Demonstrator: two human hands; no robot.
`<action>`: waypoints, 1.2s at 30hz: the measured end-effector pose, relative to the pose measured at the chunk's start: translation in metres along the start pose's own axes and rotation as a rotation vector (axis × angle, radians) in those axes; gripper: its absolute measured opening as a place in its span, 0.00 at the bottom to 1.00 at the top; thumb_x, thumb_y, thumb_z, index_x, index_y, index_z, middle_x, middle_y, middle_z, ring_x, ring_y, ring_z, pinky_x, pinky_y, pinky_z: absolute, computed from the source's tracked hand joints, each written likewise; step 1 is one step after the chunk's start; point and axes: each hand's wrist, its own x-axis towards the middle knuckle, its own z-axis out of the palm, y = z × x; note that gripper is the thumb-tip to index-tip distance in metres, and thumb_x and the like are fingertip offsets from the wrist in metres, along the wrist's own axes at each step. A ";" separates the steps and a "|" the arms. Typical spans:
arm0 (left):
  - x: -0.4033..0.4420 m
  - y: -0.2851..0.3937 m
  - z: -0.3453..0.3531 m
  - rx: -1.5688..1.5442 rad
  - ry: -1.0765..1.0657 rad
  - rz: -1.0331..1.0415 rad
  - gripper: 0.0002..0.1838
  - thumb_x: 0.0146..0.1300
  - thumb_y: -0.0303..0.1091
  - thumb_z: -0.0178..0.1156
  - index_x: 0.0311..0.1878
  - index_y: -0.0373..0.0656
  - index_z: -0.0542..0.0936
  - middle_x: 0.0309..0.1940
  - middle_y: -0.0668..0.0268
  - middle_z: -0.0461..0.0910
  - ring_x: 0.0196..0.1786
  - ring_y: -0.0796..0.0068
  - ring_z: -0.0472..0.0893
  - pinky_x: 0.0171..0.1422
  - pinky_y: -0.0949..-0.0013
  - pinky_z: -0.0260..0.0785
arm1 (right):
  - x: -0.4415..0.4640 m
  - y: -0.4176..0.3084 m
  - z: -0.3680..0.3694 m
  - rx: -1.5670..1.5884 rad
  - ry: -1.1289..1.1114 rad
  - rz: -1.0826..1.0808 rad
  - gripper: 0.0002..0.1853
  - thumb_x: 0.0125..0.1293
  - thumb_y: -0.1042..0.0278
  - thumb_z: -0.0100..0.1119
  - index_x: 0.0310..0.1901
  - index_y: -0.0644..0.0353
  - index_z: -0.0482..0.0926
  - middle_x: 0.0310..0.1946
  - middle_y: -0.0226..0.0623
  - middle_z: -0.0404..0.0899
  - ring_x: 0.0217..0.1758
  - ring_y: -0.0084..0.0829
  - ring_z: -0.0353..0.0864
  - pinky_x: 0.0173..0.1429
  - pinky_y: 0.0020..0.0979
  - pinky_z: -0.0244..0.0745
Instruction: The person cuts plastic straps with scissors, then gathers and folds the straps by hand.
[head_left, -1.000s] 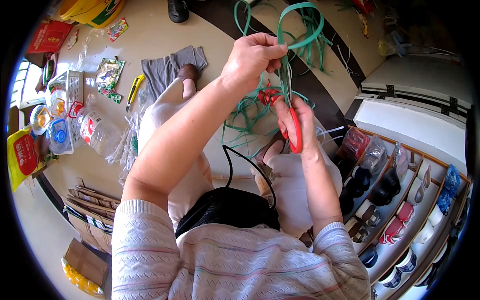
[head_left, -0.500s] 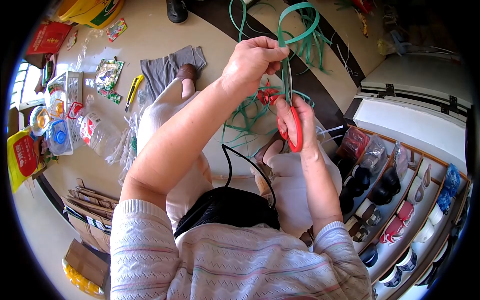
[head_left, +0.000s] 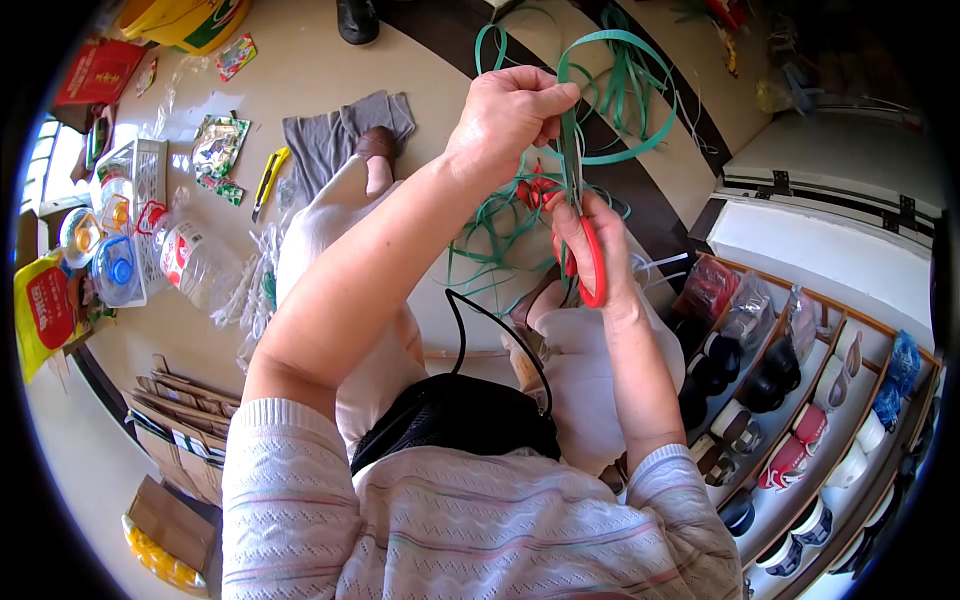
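Observation:
My left hand [head_left: 512, 115] pinches a green plastic strap [head_left: 622, 38] between thumb and fingers, and a loop of it curls out to the right. Red-handled scissors [head_left: 594, 262] sit in my right hand [head_left: 592, 245], with their blades pointing up along the strap just below my left fingertips. Whether the blades are fully closed is hard to make out. Below my hands, a loose tangle of green strap strips [head_left: 495, 235] lies on the floor with a red bundle [head_left: 538, 190] in it. More green strips [head_left: 630, 75] lie farther off.
A shoe rack [head_left: 790, 420] stands at the right, near a white cabinet [head_left: 810, 250]. On the left floor are a yellow utility knife [head_left: 269, 184], a grey cloth [head_left: 335, 135], a clear plastic bottle [head_left: 195, 260] and a white basket [head_left: 150, 185]. Folded cardboard [head_left: 180, 410] rests lower left.
The free loop of green strap has swung out and down to the right, opening wider. My left hand has shifted slightly up; the scissors have stayed almost where they were.

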 end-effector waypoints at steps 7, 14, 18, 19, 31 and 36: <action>-0.001 0.000 -0.001 0.004 0.007 -0.004 0.10 0.57 0.34 0.65 0.27 0.40 0.76 0.16 0.71 0.72 0.19 0.82 0.68 0.23 0.78 0.56 | -0.003 -0.004 -0.002 -0.121 0.029 0.070 0.17 0.61 0.52 0.62 0.35 0.60 0.75 0.20 0.23 0.68 0.22 0.15 0.64 0.25 0.19 0.59; -0.003 -0.003 0.002 0.059 0.035 -0.012 0.09 0.56 0.33 0.66 0.27 0.39 0.77 0.16 0.71 0.72 0.18 0.82 0.67 0.23 0.77 0.56 | 0.002 0.002 -0.001 -0.224 0.095 -0.002 0.15 0.59 0.58 0.66 0.34 0.62 0.76 0.21 0.26 0.71 0.26 0.19 0.66 0.33 0.22 0.65; -0.002 -0.002 0.001 0.045 0.042 -0.048 0.09 0.55 0.32 0.66 0.27 0.39 0.77 0.16 0.71 0.72 0.18 0.82 0.68 0.23 0.77 0.57 | 0.001 0.004 0.000 -0.226 0.122 -0.007 0.15 0.59 0.58 0.65 0.34 0.62 0.77 0.22 0.28 0.72 0.26 0.20 0.66 0.33 0.22 0.65; -0.001 -0.001 0.001 0.042 0.042 -0.057 0.09 0.55 0.32 0.66 0.28 0.39 0.77 0.16 0.71 0.72 0.18 0.82 0.68 0.23 0.77 0.57 | 0.001 0.002 0.000 -0.231 0.118 -0.002 0.15 0.59 0.57 0.65 0.34 0.62 0.77 0.22 0.28 0.73 0.26 0.20 0.66 0.33 0.22 0.66; 0.003 0.002 -0.003 0.124 0.070 0.076 0.09 0.56 0.32 0.66 0.28 0.39 0.77 0.17 0.70 0.73 0.18 0.82 0.70 0.23 0.79 0.60 | 0.005 0.008 0.002 -0.197 0.083 -0.065 0.16 0.60 0.56 0.64 0.31 0.62 0.76 0.18 0.27 0.71 0.23 0.19 0.65 0.30 0.22 0.64; 0.002 0.001 -0.001 0.072 0.051 0.026 0.09 0.56 0.32 0.66 0.28 0.39 0.77 0.17 0.70 0.73 0.18 0.82 0.70 0.23 0.78 0.61 | 0.002 0.002 -0.001 -0.229 0.069 0.012 0.15 0.60 0.57 0.64 0.31 0.62 0.76 0.19 0.26 0.71 0.24 0.19 0.64 0.30 0.22 0.63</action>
